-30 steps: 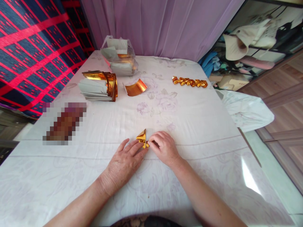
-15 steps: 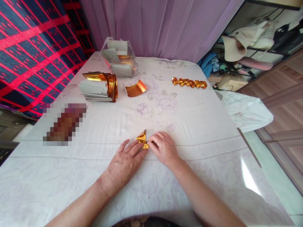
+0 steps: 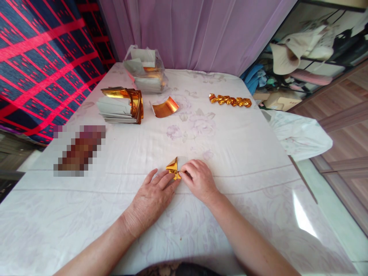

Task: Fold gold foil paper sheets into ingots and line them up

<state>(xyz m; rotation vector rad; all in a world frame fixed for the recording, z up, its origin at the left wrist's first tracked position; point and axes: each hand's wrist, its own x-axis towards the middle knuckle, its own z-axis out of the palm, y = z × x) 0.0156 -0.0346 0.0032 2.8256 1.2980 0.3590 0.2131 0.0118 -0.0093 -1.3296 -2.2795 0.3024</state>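
In the head view, a small folded piece of gold foil paper (image 3: 173,168) lay on the near middle of the table (image 3: 235,153), which was covered in a pale flowered cloth. The left hand (image 3: 151,199) rested flat on the cloth with its fingers spread and extended, the fingertips touching the lower left edge of the folded piece. The right hand (image 3: 199,180) lay just beside it with its fingers curled, thumb and forefinger pinched on the piece's lower right corner. Farther back on the left stood a stack of gold-and-white sheets (image 3: 119,105), and behind it a clear plastic bag (image 3: 145,69) holding more of them. A single curled gold sheet (image 3: 164,106) lay between the stack and the table's middle. Well apart, toward the far right edge, a row of finished gold folded pieces (image 3: 230,100) lay in a line.
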